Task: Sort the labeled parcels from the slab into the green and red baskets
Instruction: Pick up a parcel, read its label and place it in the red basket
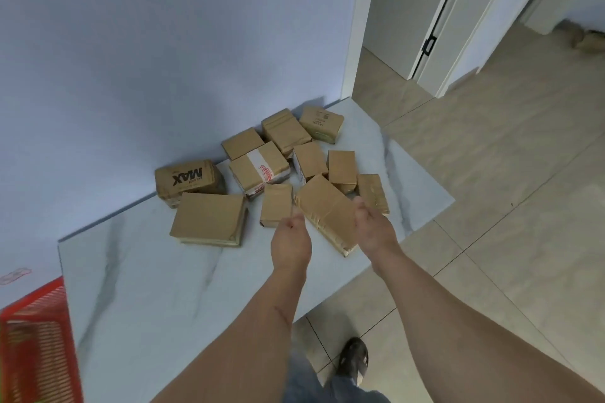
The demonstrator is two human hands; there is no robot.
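The parcels (209,218) are matt brown cardboard, several wrapped in glossy clear tape that wrinkles at the edges. One box (258,170) carries a white paper label strip with red print. The slab (157,278) looks like polished white marble with grey veins, smooth and faintly shiny. The red basket (36,337) is perforated plastic. Floor tiles (507,173) are smooth beige, semi-gloss.
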